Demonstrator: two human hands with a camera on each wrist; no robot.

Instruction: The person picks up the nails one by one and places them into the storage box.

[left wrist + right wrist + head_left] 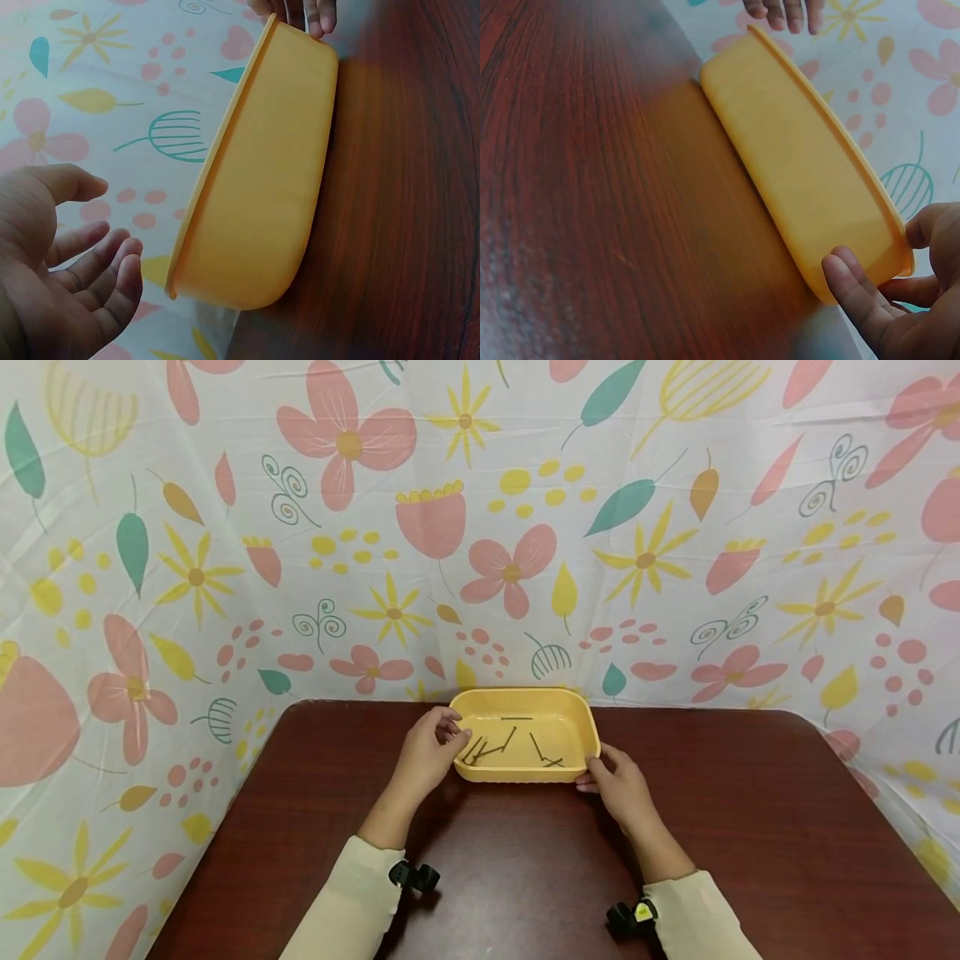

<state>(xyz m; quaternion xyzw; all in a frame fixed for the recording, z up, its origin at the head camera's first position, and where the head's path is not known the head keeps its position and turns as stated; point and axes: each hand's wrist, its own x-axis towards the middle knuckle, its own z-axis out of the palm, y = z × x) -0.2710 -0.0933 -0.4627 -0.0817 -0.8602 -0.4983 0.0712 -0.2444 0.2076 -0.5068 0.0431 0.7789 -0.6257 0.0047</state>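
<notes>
A yellow plastic tray (517,775) with a raised rim stands on the brown table near its back edge. Several thin dark pieces (536,747), shaped like nails or screws, lie scattered inside. At the tray's left end is my left hand (424,756), its fingers loosely bent; the left wrist view shows a gap between this hand and the tray wall. My right hand (626,789) grips the right front corner, thumb at the rim and fingers against the outer wall, as the right wrist view shows.
Behind and to the left of the table (502,877) hangs a white cloth (540,402) printed with flowers and leaves. Small black devices (414,876) are worn at both wrists, over cream sleeves (348,893).
</notes>
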